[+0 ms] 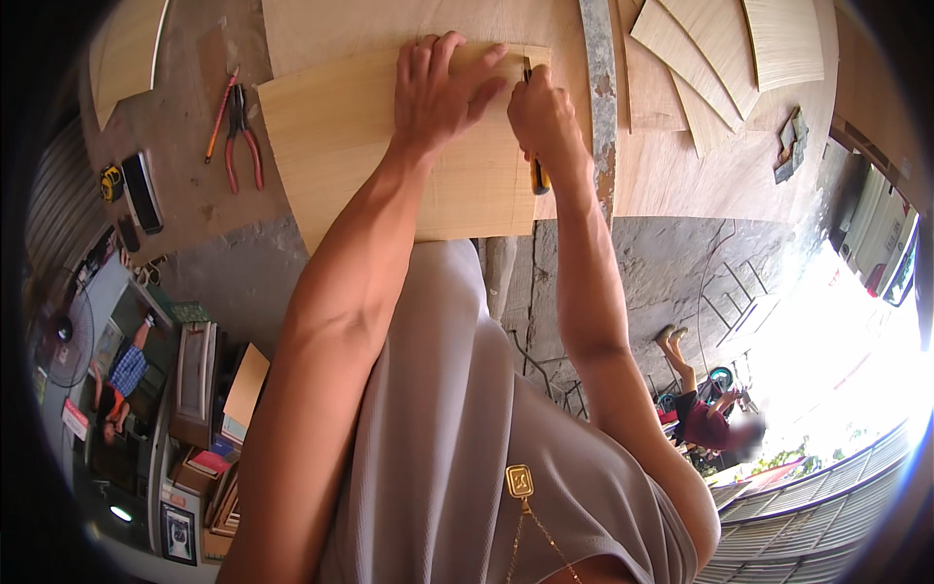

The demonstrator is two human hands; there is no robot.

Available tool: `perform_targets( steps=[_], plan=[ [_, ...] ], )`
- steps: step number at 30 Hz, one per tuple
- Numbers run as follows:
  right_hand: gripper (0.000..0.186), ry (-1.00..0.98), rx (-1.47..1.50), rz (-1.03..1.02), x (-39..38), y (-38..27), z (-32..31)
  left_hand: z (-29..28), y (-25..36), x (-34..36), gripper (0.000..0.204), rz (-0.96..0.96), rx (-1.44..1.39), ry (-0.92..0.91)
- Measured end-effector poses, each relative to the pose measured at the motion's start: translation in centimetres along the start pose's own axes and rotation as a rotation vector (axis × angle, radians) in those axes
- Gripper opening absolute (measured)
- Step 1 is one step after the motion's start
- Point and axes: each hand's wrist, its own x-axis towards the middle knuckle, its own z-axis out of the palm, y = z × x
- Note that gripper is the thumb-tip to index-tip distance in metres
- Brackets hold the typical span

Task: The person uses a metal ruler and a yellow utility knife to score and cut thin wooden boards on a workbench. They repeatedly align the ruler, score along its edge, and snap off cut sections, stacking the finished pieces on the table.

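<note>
My left hand lies flat with fingers spread on a pale thin wood sheet, pressing it onto the workbench. My right hand is closed around a utility knife with a yellow and black handle. The blade end touches the sheet's right edge, right beside my left fingertips. Both forearms reach up from the lower edge over my grey shirt.
Red-handled pliers and an orange pencil lie left of the sheet. A tape measure and a black phone sit farther left. A metal straightedge runs along the right. Cut veneer pieces are stacked at top right. Another person crouches beyond.
</note>
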Motion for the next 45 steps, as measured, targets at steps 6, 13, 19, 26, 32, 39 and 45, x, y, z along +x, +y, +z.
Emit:
perform_targets(
  steps=[6, 13, 19, 26, 32, 39, 45],
  plan=[
    [0.028, -0.021, 0.001, 0.072, -5.2, 0.9, 1.3, 0.7, -0.2, 0.0, 0.036, 0.002, 0.022, 0.071],
    [0.023, -0.132, 0.088, 0.181, -11.8, 3.1, 2.9, -0.7, 0.5, 0.7, 0.042, 0.037, -0.060, 0.078],
    [0.018, -0.120, 0.015, 0.199, -17.2, 5.2, 5.2, -0.3, 0.3, 0.3, 0.040, 0.042, -0.017, 0.095],
    [0.026, -0.281, -0.012, 0.274, -24.3, 7.8, 9.7, -0.3, 0.6, 0.2, 0.040, 0.098, 0.017, 0.068],
    [0.043, -0.467, -0.084, 0.642, -44.6, 19.7, 18.9, -0.3, 0.5, 0.7, 0.043, 0.058, 0.051, 0.094],
    [0.028, 0.233, 0.417, 0.454, -27.1, 13.5, 11.4, -0.1, 0.2, 1.0, 0.046, 0.112, -0.011, 0.153],
    [0.022, 0.435, 0.903, 0.441, -20.2, 8.3, 8.8, 0.1, 0.3, 1.2, 0.049, 0.106, 0.031, 0.152]
  ],
)
